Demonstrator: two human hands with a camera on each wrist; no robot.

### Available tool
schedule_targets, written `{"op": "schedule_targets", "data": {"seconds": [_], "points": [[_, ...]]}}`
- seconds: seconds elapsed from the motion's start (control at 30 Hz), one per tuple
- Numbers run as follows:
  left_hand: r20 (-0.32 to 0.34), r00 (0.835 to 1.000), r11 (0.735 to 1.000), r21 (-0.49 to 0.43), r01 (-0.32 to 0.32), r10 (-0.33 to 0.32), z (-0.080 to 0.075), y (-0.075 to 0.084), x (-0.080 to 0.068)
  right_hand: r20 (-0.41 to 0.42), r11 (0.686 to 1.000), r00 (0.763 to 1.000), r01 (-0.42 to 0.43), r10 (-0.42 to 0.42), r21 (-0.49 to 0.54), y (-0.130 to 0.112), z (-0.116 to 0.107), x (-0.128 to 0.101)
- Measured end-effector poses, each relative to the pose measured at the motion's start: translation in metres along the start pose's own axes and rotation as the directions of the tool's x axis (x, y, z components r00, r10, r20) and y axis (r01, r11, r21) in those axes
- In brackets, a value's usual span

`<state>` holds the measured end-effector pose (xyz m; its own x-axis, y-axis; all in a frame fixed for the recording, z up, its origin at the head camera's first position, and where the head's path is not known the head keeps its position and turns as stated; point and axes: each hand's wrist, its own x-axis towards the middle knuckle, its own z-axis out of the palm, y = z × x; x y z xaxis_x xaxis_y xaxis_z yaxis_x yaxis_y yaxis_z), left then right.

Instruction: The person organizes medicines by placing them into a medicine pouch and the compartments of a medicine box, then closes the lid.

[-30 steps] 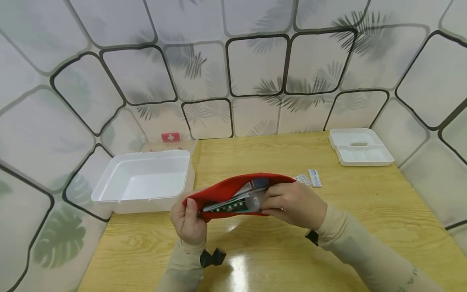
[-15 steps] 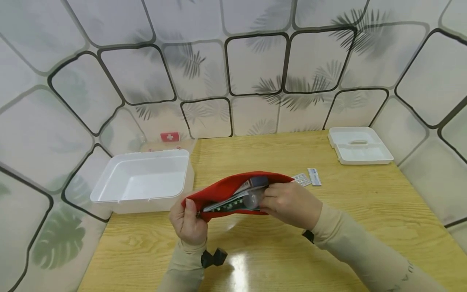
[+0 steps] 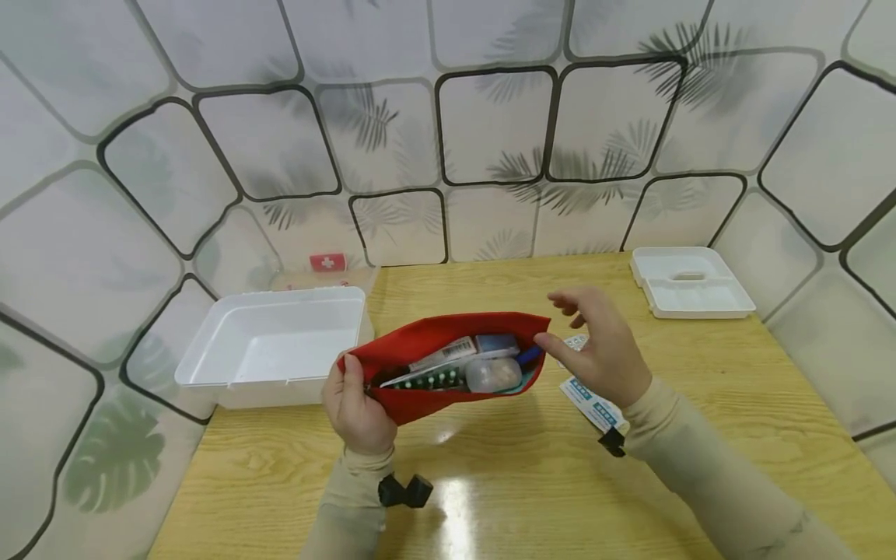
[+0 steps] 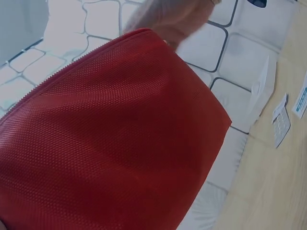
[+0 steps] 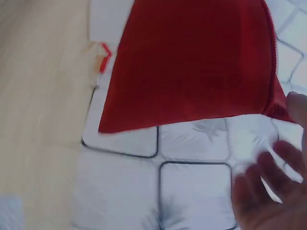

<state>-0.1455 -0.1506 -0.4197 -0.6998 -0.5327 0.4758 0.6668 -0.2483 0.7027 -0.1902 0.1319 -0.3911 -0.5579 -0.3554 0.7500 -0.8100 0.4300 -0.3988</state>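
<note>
While the left hand (image 3: 357, 408) pinches the left end of the red pouch (image 3: 434, 346) above the table (image 3: 504, 482), the right hand (image 3: 605, 350) hovers beside its right end, fingers (image 3: 563, 299) spread apart.

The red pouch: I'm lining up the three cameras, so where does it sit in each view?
Head: red pouch at centre, open, left hand pinching its left end.
Left wrist: its mesh side fills most of the frame.
Right wrist: it hangs across the top.
Shared landmark: the tiled wall.
</note>
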Motion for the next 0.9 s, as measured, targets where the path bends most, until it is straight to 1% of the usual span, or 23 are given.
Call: {"op": "schedule_targets", "data": {"seconds": [0.03,0.07,0.1,0.13,0.17,0.23,0.27,0.3,0.33,0.37,0.4,0.43,0.47,0.53,0.57,0.6,0.63,0.67,0.7,0.73,0.8,0.87,0.9], "points": [[0.005,1.000,1.000,0.014,0.028,-0.028,0.000,-0.001,0.000,0.048,0.994,0.996,-0.073,0.069,0.080,0.003,-0.001,-0.001],[0.013,0.998,0.998,0.024,0.062,-0.063,0.001,-0.001,0.000,0.099,0.976,0.987,-0.144,0.129,0.161,0.007,-0.001,-0.003],[0.028,0.994,0.994,0.039,0.101,-0.102,0.001,-0.002,0.001,0.150,0.942,0.970,-0.224,0.191,0.251,0.009,-0.002,-0.004],[0.049,0.989,0.988,0.063,0.139,-0.142,0.002,-0.003,0.001,0.195,0.894,0.949,-0.303,0.249,0.330,0.011,-0.002,-0.005],[0.075,0.980,0.980,0.094,0.175,-0.183,0.002,-0.004,0.002,0.226,0.834,0.925,-0.374,0.305,0.405,0.013,-0.002,-0.005],[0.151,0.956,0.961,0.158,0.228,-0.252,0.002,-0.006,0.003,0.258,0.703,0.876,-0.482,0.408,0.523,0.014,-0.004,-0.005],[0.191,0.941,0.950,0.198,0.243,-0.280,0.002,-0.008,0.004,0.268,0.629,0.850,-0.519,0.455,0.578,0.014,-0.005,-0.004],[0.235,0.924,0.939,0.238,0.247,-0.303,0.002,-0.009,0.006,0.277,0.553,0.822,-0.547,0.498,0.629,0.014,-0.007,-0.003],[0.274,0.906,0.930,0.272,0.248,-0.322,0.002,-0.010,0.007,0.286,0.489,0.800,-0.562,0.528,0.667,0.014,-0.009,-0.001],[0.316,0.887,0.923,0.294,0.246,-0.337,0.002,-0.011,0.008,0.293,0.436,0.781,-0.570,0.552,0.696,0.014,-0.011,0.000],[0.359,0.865,0.920,0.305,0.246,-0.351,0.001,-0.012,0.009,0.298,0.397,0.764,-0.577,0.573,0.714,0.014,-0.014,0.002],[0.399,0.842,0.916,0.318,0.244,-0.363,0.001,-0.013,0.010,0.304,0.362,0.750,-0.580,0.588,0.730,0.014,-0.017,0.003],[0.441,0.815,0.913,0.327,0.245,-0.377,0.001,-0.014,0.011,0.306,0.332,0.738,-0.579,0.601,0.745,0.014,-0.019,0.005],[0.516,0.756,0.903,0.358,0.237,-0.403,0.000,-0.017,0.012,0.303,0.280,0.718,-0.571,0.627,0.772,0.015,-0.025,0.007],[0.550,0.728,0.900,0.371,0.227,-0.410,0.000,-0.017,0.012,0.297,0.259,0.711,-0.561,0.637,0.786,0.015,-0.028,0.008],[0.573,0.706,0.896,0.391,0.211,-0.416,0.000,-0.018,0.012,0.293,0.241,0.704,-0.553,0.646,0.798,0.016,-0.030,0.009],[0.588,0.692,0.892,0.410,0.191,-0.418,0.000,-0.020,0.012,0.290,0.225,0.699,-0.545,0.654,0.808,0.016,-0.032,0.010],[0.594,0.690,0.888,0.430,0.163,-0.414,0.001,-0.020,0.012,0.287,0.210,0.694,-0.538,0.661,0.816,0.017,-0.033,0.011],[0.591,0.700,0.886,0.445,0.130,-0.400,0.002,-0.021,0.011,0.287,0.199,0.690,-0.533,0.664,0.822,0.018,-0.034,0.011],[0.585,0.717,0.888,0.448,0.104,-0.379,0.004,-0.021,0.011,0.286,0.194,0.689,-0.530,0.666,0.826,0.019,-0.034,0.012],[0.552,0.769,0.889,0.455,0.046,-0.322,0.007,-0.022,0.011,0.284,0.193,0.696,-0.522,0.659,0.830,0.022,-0.033,0.014],[0.502,0.818,0.878,0.479,0.009,-0.283,0.015,-0.014,0.010,0.273,0.210,0.708,-0.514,0.652,0.832,0.025,-0.030,0.015],[0.476,0.835,0.874,0.485,0.011,-0.275,0.018,-0.010,0.009,0.265,0.228,0.713,-0.514,0.649,0.827,0.027,-0.029,0.015]]}}
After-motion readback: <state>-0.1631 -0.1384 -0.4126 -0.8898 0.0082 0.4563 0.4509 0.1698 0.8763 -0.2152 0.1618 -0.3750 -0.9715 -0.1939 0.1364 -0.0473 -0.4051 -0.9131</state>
